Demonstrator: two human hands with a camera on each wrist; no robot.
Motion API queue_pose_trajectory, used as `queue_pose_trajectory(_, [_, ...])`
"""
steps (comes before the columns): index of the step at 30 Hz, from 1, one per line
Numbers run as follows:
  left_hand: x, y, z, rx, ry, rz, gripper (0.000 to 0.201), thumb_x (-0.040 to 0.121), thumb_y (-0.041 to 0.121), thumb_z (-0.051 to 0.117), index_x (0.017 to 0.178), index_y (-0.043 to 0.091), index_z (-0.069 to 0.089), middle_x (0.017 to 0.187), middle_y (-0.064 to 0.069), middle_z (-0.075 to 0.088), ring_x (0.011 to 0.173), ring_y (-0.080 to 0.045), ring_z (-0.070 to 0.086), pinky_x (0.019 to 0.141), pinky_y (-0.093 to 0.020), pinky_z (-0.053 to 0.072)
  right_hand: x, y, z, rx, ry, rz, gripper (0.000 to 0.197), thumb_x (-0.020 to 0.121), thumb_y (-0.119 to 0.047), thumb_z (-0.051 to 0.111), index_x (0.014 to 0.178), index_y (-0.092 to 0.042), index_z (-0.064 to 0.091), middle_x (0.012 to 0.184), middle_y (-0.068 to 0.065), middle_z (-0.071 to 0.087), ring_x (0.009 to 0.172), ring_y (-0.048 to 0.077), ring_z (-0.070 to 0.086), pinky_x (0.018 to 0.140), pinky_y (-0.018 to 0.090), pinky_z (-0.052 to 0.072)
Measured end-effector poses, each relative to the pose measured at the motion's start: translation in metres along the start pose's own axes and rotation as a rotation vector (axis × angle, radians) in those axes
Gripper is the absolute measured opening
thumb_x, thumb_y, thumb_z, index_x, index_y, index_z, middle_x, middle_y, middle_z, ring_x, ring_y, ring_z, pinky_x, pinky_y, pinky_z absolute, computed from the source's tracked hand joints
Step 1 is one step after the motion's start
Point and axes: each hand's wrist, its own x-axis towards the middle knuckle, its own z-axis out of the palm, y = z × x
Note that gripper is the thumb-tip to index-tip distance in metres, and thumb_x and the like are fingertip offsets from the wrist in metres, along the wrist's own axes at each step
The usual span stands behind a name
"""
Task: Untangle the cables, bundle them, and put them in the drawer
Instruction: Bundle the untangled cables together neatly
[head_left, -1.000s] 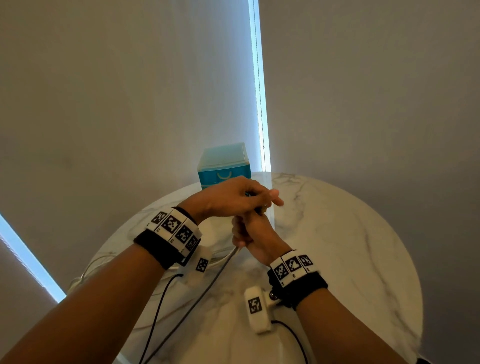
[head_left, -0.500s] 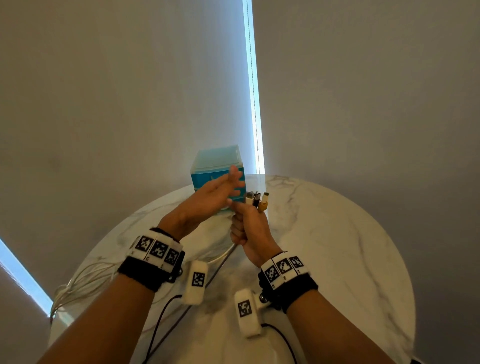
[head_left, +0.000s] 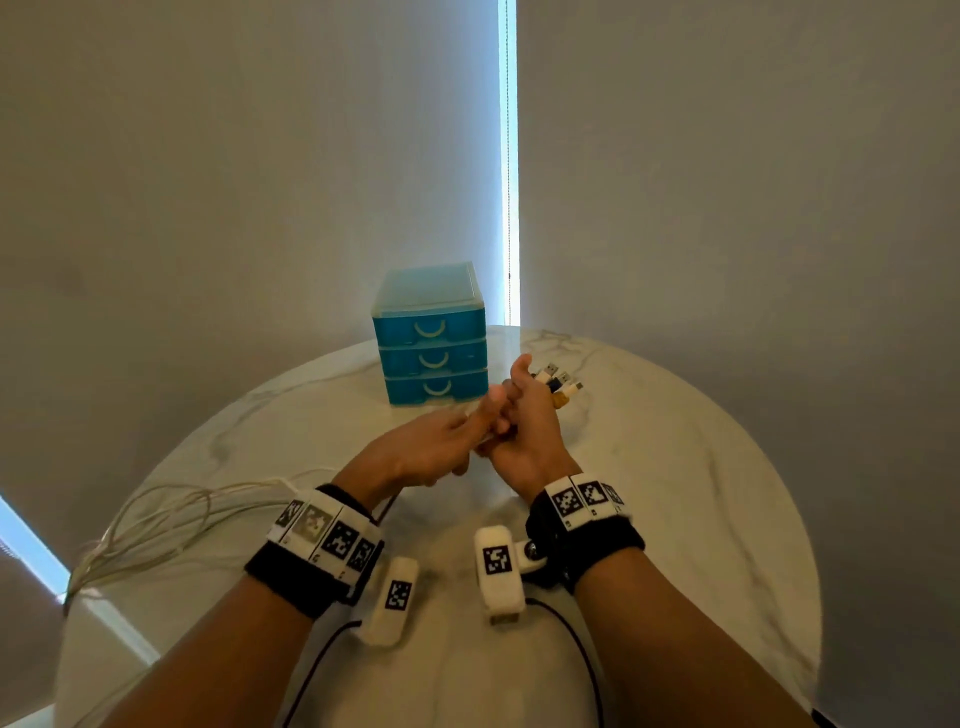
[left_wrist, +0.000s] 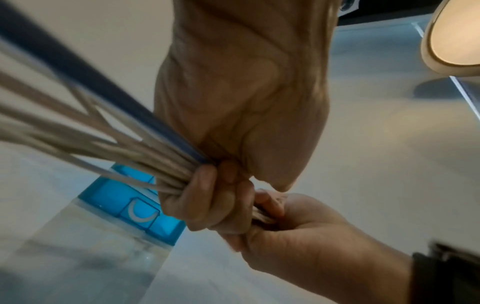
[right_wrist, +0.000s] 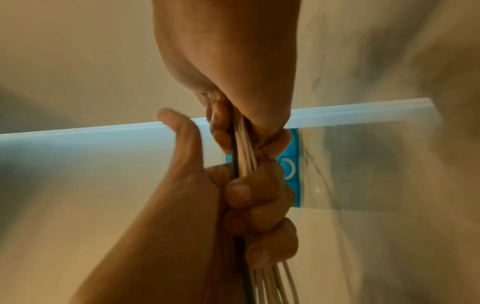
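Several white cables and one black cable form a bundle (left_wrist: 103, 144) that both hands hold above the table. My right hand (head_left: 524, 426) grips it near the end, and the plugs (head_left: 558, 384) stick out beyond its fingers. Just behind, my left hand (head_left: 431, 452) has its fingers (left_wrist: 207, 195) curled round the same bundle (right_wrist: 244, 144). The rest of the cables (head_left: 156, 519) trail left across the table to its edge. A blue three-drawer unit (head_left: 431, 358) stands behind the hands with all drawers closed.
The round white marble table (head_left: 675, 493) stands against grey blinds, with a bright gap behind the drawer unit. Thin black leads (head_left: 311, 675) from the wrist cameras hang near the front edge. The loose cables spill over the table's left rim.
My left hand has dropped back from in front of the drawer unit and closed on the bundle just behind my right hand. The right hand kept its grip near the plugs.
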Motion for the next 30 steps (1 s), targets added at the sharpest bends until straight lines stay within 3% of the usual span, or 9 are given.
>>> queue_pose_trajectory(6, [0.000,-0.014,0.000,0.171,0.135,0.141,0.053,0.113,0.055,0.023,0.087,0.026,0.060,0.079,0.004,0.059,0.070,-0.009,0.053,0.069,-0.022,0.044,0.007,0.002,-0.001,-0.028,0.053,-0.008,0.060,0.108,-0.054,0.055,0.058,-0.022,0.068,0.075,0.004,0.063,0.072,0.017,0.062,0.080,0.039,0.053])
queue_pose_trajectory(12, [-0.002,-0.021,-0.026,0.232,0.217,0.105,0.064,0.114,0.055,0.025,0.094,0.018,0.074,0.094,-0.004,0.074,0.085,-0.016,0.068,0.082,-0.035,0.056,-0.007,0.001,0.004,-0.011,-0.059,0.180,0.046,0.092,-0.063,0.074,0.085,-0.017,0.077,0.115,0.007,0.070,0.113,0.024,0.068,0.104,0.041,0.053])
queue_pose_trajectory(15, [-0.008,-0.016,-0.044,0.244,0.225,0.095,0.056,0.116,0.047,0.029,0.076,0.024,0.060,0.078,0.002,0.064,0.073,-0.011,0.060,0.069,-0.028,0.046,-0.017,-0.003,0.010,0.019,-0.117,0.217,0.075,0.084,-0.071,0.077,0.129,-0.011,0.075,0.126,0.013,0.073,0.115,0.028,0.071,0.107,0.043,0.055])
queue_pose_trajectory(17, [-0.016,-0.011,-0.060,0.269,0.232,0.075,0.059,0.116,0.047,0.028,0.073,0.018,0.056,0.075,-0.001,0.059,0.070,-0.017,0.056,0.068,-0.031,0.043,-0.025,-0.006,0.013,0.024,-0.048,0.243,0.083,0.079,-0.073,0.081,0.130,-0.009,0.070,0.126,0.015,0.070,0.117,0.030,0.070,0.113,0.046,0.052])
queue_pose_trajectory(19, [-0.026,-0.008,-0.076,0.286,0.232,0.044,0.060,0.117,0.045,0.027,0.072,0.015,0.052,0.078,-0.007,0.057,0.071,-0.021,0.052,0.069,-0.034,0.040,-0.029,-0.014,0.012,-0.054,0.146,0.100,0.072,0.085,-0.067,0.079,0.127,-0.011,0.064,0.120,0.010,0.064,0.116,0.026,0.061,0.116,0.047,0.049])
queue_pose_trajectory(22, [-0.040,-0.002,-0.090,0.311,0.219,-0.005,0.054,0.118,0.039,0.029,0.070,0.021,0.045,0.085,-0.008,0.057,0.074,-0.021,0.049,0.070,-0.033,0.038,-0.035,-0.034,0.019,-0.311,0.362,-0.422,0.049,0.090,-0.054,0.074,0.122,-0.018,0.062,0.117,0.004,0.060,0.109,0.021,0.059,0.112,0.054,0.052])
queue_pose_trajectory(24, [-0.044,-0.001,-0.092,0.306,0.178,-0.035,0.049,0.118,0.035,0.030,0.073,0.022,0.044,0.083,-0.006,0.055,0.068,-0.018,0.047,0.062,-0.029,0.038,-0.046,-0.043,0.036,-0.561,0.156,-0.682,0.042,0.096,-0.023,0.070,0.136,-0.021,0.056,0.137,-0.003,0.060,0.124,0.013,0.059,0.103,0.029,0.058])
queue_pose_trajectory(26, [-0.042,-0.003,-0.090,0.241,0.160,-0.082,0.044,0.117,0.038,0.034,0.078,0.022,0.049,0.076,0.000,0.053,0.058,-0.012,0.044,0.049,-0.020,0.037,-0.052,-0.039,0.058,-0.904,-0.164,-0.703,0.066,0.094,0.003,0.066,0.150,-0.023,0.043,0.147,-0.006,0.050,0.131,0.008,0.054,0.091,0.011,0.055])
queue_pose_trajectory(30, [-0.038,0.002,-0.090,0.127,0.080,-0.091,0.030,0.109,0.020,0.047,0.080,0.016,0.053,0.068,-0.002,0.051,0.041,-0.006,0.040,0.038,-0.018,0.033,-0.037,-0.014,0.081,-1.527,-0.421,-0.438,0.103,0.085,0.001,0.073,0.162,-0.025,0.010,0.156,0.006,0.043,0.144,0.026,0.047,0.115,0.036,0.046])
